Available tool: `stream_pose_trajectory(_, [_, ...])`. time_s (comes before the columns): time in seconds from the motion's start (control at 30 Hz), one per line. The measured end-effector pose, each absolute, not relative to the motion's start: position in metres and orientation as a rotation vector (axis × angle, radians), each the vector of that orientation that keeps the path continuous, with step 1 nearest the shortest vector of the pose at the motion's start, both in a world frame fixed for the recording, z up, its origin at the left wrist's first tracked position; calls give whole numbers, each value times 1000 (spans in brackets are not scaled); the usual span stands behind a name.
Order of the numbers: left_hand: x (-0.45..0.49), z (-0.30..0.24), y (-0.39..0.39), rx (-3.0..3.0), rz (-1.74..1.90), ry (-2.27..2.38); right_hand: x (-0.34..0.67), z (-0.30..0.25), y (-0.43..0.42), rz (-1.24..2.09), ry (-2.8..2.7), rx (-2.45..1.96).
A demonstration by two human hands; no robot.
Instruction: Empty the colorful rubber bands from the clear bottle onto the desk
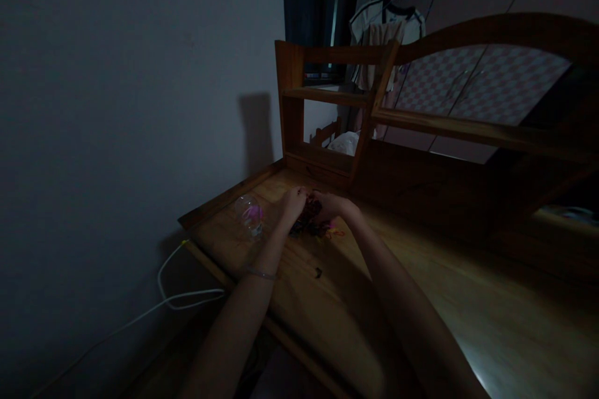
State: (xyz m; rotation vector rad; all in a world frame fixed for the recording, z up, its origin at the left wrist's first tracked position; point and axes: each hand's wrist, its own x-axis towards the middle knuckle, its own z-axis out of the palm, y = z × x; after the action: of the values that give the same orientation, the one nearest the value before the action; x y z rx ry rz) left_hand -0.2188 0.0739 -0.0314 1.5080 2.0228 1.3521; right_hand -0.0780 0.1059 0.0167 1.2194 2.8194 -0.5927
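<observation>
The scene is dim. My left hand (293,202) and my right hand (330,204) meet at the far left corner of a wooden desk (421,299). Both have curled fingers closed on a dark, reddish bundle (311,218) that lies between them; I cannot make out what it is. A few small coloured bits (334,234) lie on the desk just below the bundle. A clear round globe with something pink inside (251,214) stands left of my left hand. A thin bracelet (262,274) sits on my left wrist.
A wooden shelf unit (322,112) and a curved wooden frame (491,75) rise at the desk's back. A grey wall (131,106) is on the left. A white cable (187,293) hangs below the desk's left edge. A small dark scrap (318,272) lies on the desk.
</observation>
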Motion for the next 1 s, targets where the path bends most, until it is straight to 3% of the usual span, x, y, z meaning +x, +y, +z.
stream_pose_trajectory(0.33, [-224, -23, 74, 1292, 1739, 1938, -69, 31, 118, -768, 2964, 1200])
stream_pose_trajectory(0.6, [-231, -26, 77, 1058, 1957, 1701, -60, 47, 117, -1230, 2970, 920])
stream_pose_trajectory(0.83, [-235, -20, 74, 978, 2054, 1756, -87, 25, 104, -975, 3028, 731])
stream_pose_trajectory(1.0, [-232, -16, 68, 985, 2069, 1739, -106, 7, 87, -467, 3087, 849])
